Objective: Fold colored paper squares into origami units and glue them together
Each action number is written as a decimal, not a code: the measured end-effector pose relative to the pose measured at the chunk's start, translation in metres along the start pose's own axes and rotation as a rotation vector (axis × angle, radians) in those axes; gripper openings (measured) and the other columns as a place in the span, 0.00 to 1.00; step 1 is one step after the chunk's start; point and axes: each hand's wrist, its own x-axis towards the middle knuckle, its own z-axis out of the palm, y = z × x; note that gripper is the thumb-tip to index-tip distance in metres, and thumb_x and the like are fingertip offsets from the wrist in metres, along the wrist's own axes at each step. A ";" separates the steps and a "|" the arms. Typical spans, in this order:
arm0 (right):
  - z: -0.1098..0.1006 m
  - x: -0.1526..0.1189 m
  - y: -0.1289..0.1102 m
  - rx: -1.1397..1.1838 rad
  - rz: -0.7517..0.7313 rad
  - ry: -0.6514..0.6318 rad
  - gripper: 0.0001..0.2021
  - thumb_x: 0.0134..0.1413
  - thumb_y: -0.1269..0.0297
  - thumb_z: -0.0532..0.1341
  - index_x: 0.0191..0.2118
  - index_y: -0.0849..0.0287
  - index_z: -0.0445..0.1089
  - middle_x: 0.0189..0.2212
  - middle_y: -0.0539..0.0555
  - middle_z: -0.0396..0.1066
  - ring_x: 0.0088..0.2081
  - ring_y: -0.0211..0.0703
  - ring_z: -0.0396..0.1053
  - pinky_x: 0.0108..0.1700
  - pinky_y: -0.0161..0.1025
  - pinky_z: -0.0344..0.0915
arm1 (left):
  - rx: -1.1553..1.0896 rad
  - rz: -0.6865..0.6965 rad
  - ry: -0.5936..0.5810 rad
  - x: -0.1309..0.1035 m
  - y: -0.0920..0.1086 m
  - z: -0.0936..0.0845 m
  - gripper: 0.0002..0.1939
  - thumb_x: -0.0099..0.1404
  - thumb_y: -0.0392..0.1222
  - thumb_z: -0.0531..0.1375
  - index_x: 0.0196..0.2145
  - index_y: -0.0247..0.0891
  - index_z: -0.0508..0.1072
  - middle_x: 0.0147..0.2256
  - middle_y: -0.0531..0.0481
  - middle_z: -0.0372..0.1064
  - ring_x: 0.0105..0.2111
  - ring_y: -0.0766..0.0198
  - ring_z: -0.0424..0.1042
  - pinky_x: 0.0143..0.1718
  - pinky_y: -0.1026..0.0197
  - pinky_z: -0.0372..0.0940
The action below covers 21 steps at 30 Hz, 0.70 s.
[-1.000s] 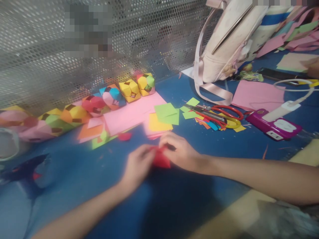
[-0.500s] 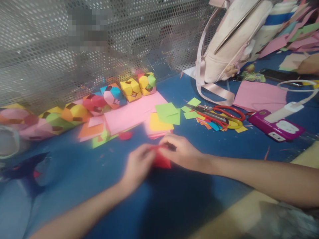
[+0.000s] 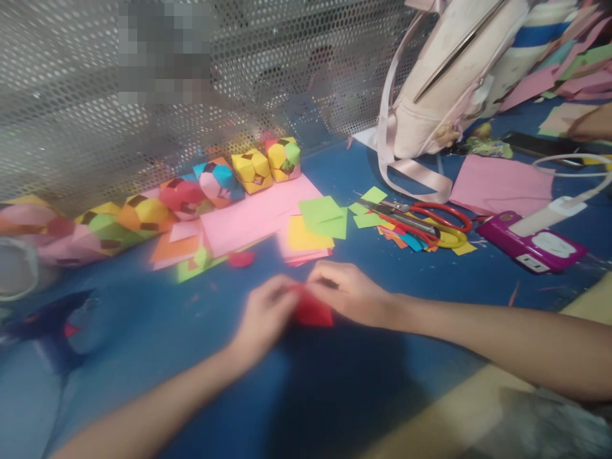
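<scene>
A small piece of red paper (image 3: 313, 309) is held between my two hands over the blue tabletop. My left hand (image 3: 268, 313) pinches its upper left side, and my right hand (image 3: 349, 294) pinches its top edge from the right. Both hands are closed, and the fingertips nearly meet. The paper's lower part shows between them. Just beyond my hands lie yellow paper (image 3: 306, 234) and green squares (image 3: 325, 217). A small red piece (image 3: 241, 259) rests on the table to the left of them.
Folded paper shapes (image 3: 184, 196) line the perforated metal panel. Scissors (image 3: 440, 220), a purple device (image 3: 530, 245) with a white cable, and a pale bag (image 3: 440, 83) are to the right. A dark blue glue gun (image 3: 52, 331) is at left. Another person's hand (image 3: 595, 124) shows far right.
The red paper's lower corner has shifted slightly right and down, and a little more of its surface shows. Both hands keep their hold, almost in the same place.
</scene>
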 end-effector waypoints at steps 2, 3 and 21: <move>0.000 0.000 0.000 0.007 0.032 -0.007 0.08 0.56 0.67 0.54 0.26 0.60 0.64 0.25 0.48 0.65 0.29 0.34 0.63 0.31 0.31 0.57 | 0.017 -0.004 -0.006 -0.001 0.000 0.000 0.06 0.58 0.37 0.56 0.27 0.35 0.71 0.25 0.52 0.68 0.25 0.67 0.65 0.28 0.66 0.61; 0.000 -0.001 0.000 0.011 0.048 -0.012 0.08 0.56 0.67 0.54 0.26 0.60 0.64 0.25 0.48 0.65 0.29 0.34 0.62 0.31 0.31 0.57 | 0.029 -0.006 -0.008 -0.001 0.000 0.000 0.06 0.58 0.37 0.56 0.27 0.35 0.71 0.25 0.52 0.68 0.26 0.67 0.65 0.27 0.66 0.61; 0.001 -0.003 0.004 -0.047 -0.133 0.055 0.04 0.54 0.65 0.56 0.34 0.60 0.63 0.31 0.51 0.66 0.31 0.36 0.64 0.35 0.34 0.61 | 0.052 0.038 -0.002 0.000 -0.001 0.001 0.04 0.59 0.38 0.56 0.31 0.36 0.70 0.29 0.51 0.69 0.27 0.68 0.66 0.27 0.67 0.60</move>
